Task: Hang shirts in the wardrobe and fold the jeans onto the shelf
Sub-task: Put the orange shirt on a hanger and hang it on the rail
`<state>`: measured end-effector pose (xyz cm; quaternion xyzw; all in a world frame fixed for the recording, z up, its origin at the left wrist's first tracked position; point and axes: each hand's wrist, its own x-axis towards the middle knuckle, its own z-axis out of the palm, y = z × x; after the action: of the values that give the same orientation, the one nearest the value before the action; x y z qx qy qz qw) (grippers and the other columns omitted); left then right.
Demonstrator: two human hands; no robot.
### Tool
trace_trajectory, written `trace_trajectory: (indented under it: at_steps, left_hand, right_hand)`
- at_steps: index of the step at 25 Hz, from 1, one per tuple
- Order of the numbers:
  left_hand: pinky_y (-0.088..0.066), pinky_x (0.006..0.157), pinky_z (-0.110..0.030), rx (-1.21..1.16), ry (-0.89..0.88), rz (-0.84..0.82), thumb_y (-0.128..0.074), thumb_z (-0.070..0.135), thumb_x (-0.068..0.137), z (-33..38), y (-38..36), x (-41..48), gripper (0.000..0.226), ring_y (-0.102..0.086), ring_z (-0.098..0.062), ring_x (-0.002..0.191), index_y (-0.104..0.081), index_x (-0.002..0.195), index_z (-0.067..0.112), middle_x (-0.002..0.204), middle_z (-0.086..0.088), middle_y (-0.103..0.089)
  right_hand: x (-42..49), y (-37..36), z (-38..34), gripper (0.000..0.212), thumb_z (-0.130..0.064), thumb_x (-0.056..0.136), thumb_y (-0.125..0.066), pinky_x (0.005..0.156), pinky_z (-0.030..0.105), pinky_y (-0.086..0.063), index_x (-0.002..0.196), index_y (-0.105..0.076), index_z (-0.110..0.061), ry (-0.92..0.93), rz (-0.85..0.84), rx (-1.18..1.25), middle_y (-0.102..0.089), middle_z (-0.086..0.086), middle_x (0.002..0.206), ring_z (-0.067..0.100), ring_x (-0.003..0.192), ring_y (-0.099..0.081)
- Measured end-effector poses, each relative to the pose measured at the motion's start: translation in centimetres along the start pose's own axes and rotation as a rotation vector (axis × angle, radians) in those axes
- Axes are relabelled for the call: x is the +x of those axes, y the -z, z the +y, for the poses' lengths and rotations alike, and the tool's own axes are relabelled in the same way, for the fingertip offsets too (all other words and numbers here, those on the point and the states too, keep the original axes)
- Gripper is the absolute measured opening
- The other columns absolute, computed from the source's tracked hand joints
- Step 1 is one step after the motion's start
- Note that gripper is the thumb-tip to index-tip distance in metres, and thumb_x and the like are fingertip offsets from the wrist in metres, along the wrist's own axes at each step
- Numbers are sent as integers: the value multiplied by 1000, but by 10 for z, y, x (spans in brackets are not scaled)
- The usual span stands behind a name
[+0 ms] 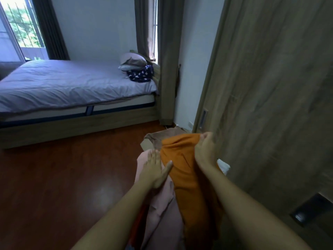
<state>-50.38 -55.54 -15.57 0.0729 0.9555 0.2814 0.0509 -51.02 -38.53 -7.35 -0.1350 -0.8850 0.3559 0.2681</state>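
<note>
**Op A:** Head cam check, where's the garment & what are the hands doing?

**Op B:** I see the orange garment (182, 165) low centre, draped down a heap of clothes above the wood floor (63, 168). Can't tell what the heap sits on. My read on the right hand (205, 150): fingers (207, 137) curled tight, gripping the garment's top right edge, just beside the wardrobe door (270, 87).

**Op A:** Left?

**Op B:** Left hand (155, 170) is flat, digits straight and together, resting on a pink garment (158, 213) w/ the thumb touching the orange one's left edge. It holds nothing.

**Op A:** Anything else nearby?

**Op B:** Brown cloth (155, 139) behind the orange top. Bed (63, 82) is well apart, far left, w/ a pillow (132, 61) and star-print fabric (141, 74) at its far right corner.
</note>
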Motion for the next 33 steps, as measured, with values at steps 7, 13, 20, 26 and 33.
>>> trace_trajectory:
  at_steps: [7,13,20,26,33]
  left_hand:
    - [-18,110,-24,-598,-370,32,-54,48,85,104,31,-18,93,-16,0,135,9,148,22,149,13,-10]
    - [-48,81,-19,-500,-840,-8,-57,25,81,229,31,-39,38,-59,-1,90,-60,119,29,108,7,-63]
    - [-48,76,-32,-298,-1172,270,-57,27,87,404,47,-104,22,-64,-20,85,-71,99,16,90,-7,-72]
    - [-47,68,-14,-416,-1062,115,-56,20,91,500,45,-134,18,-58,-2,76,-71,99,15,90,2,-65]
    - [-41,67,-23,-525,-970,-285,-52,30,92,536,35,-143,12,-54,-11,89,-59,100,25,95,6,-56]
  right_hand:
    - [24,142,-3,8,-15,97,-36,52,16,-31,92,-42,-17,297,306,279,-41,-13,68,-5,58,-46]
    - [29,292,12,12,-16,96,-38,58,12,-34,87,-41,-24,365,576,214,-41,-13,70,-7,60,-46]
    - [-5,402,81,17,-31,98,-40,84,31,-47,91,-53,-22,97,369,-146,-58,-1,88,17,88,-57]
    - [-92,442,106,41,-68,71,-52,59,18,-43,88,-43,-32,64,137,25,-50,-8,82,2,66,-50]
    - [-110,458,155,20,-12,92,-51,82,27,-47,104,-66,-16,15,354,-227,-64,2,99,14,92,-59]
